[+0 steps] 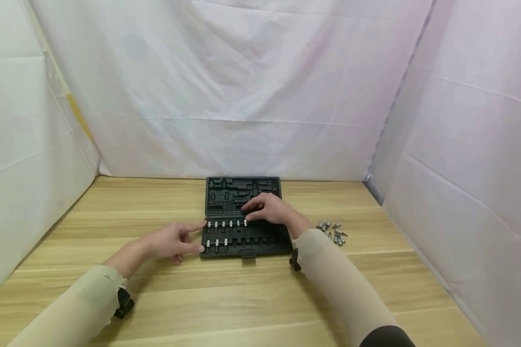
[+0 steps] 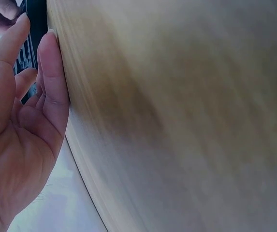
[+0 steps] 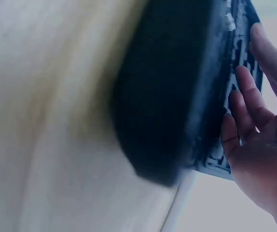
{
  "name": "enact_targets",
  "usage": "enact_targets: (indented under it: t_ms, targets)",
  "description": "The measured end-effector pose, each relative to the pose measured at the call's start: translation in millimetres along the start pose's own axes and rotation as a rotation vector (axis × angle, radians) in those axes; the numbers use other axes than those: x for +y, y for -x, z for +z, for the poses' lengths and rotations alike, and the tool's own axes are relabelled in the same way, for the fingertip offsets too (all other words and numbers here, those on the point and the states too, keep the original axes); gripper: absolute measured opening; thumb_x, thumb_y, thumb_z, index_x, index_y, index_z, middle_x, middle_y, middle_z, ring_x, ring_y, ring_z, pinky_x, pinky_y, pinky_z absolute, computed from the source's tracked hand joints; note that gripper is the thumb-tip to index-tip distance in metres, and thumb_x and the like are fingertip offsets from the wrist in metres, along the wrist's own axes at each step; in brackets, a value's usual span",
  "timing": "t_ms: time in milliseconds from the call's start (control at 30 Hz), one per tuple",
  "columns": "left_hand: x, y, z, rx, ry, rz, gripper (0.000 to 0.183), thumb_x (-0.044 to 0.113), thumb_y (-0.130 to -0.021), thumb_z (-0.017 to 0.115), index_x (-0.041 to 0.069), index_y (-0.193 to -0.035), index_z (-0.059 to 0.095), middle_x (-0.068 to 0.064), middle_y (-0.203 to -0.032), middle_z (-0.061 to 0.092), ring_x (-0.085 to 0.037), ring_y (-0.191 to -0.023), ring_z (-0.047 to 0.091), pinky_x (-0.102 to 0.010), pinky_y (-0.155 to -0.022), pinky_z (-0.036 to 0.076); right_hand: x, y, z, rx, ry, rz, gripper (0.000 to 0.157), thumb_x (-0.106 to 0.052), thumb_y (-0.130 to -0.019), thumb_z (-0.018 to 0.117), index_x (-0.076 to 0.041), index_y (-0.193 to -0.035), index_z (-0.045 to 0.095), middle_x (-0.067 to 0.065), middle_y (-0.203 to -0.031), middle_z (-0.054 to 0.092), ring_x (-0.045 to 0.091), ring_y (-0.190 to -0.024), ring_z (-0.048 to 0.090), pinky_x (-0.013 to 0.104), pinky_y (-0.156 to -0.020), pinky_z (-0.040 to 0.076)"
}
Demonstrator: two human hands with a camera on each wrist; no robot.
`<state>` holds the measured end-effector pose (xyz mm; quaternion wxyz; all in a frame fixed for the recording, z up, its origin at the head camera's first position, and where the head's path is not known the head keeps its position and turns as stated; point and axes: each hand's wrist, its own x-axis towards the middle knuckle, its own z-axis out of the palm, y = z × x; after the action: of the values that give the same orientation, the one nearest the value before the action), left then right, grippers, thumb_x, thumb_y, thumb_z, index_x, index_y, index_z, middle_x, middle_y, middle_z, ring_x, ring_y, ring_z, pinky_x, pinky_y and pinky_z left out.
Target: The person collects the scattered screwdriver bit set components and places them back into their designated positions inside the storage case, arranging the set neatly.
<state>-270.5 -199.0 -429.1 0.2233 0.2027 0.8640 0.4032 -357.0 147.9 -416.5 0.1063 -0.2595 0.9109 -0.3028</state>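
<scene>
A black plastic tool case point(image 1: 243, 251) lies unfolded on the table, with molded slots in both halves. Upright silver bit sockets point(image 1: 223, 224) fill part of the back row in its near half, and three more bit sockets point(image 1: 217, 243) stand in the front row. My left hand point(image 1: 173, 242) rests at the case's left edge, thumb and index finger extended against it. Over the case is my right hand point(image 1: 271, 209), its thumb at the rightmost bit socket point(image 1: 245, 223) of the back row and its index finger apart from that socket. In the right wrist view its fingers look loosely bent.
Several loose bit sockets point(image 1: 338, 236) lie in a small pile on the wooden table point(image 1: 243, 299), right of the case. White cloth point(image 1: 243, 96) hangs behind the table and along both sides.
</scene>
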Motion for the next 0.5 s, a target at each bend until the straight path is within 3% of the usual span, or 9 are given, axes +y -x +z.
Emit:
enact_targets:
  t_ms: [200,400,500]
  targets:
    - [-0.7,-0.7,-0.6,-0.002,-0.008,0.004,0.090,0.034,-0.100,0.083,0.015,-0.173,0.034,-0.007,-0.081,0.056,-0.020,-0.066,0.064,-0.038,-0.061,0.067,2.6,-7.9,8.7,-0.028,0.045,0.019,0.043,-0.039,-0.101,0.081,-0.030,-0.143,0.074,0.005,-0.152,0.063,0.030,-0.142,0.056,0.054,-0.120,0.051]
    - [0.0,-0.8,0.4,-0.014,0.012,0.008,0.090,0.033,-0.101,0.083,0.014,-0.173,0.032,-0.006,-0.081,0.055,-0.019,-0.066,0.063,-0.038,-0.061,0.067,0.3,-10.6,10.3,-0.029,0.061,0.048,0.041,-0.037,-0.101,0.082,-0.031,-0.141,0.075,0.003,-0.146,0.067,0.027,-0.138,0.060,0.053,-0.117,0.054]
    - [-0.2,0.1,-0.3,-0.016,0.019,0.003,0.091,0.033,-0.101,0.082,0.014,-0.174,0.031,-0.007,-0.082,0.056,-0.020,-0.067,0.063,-0.038,-0.062,0.067,-2.8,-12.8,9.4,-0.033,0.082,0.063,0.040,-0.038,-0.101,0.082,-0.034,-0.141,0.075,0.003,-0.143,0.068,0.028,-0.138,0.058,0.055,-0.120,0.049]
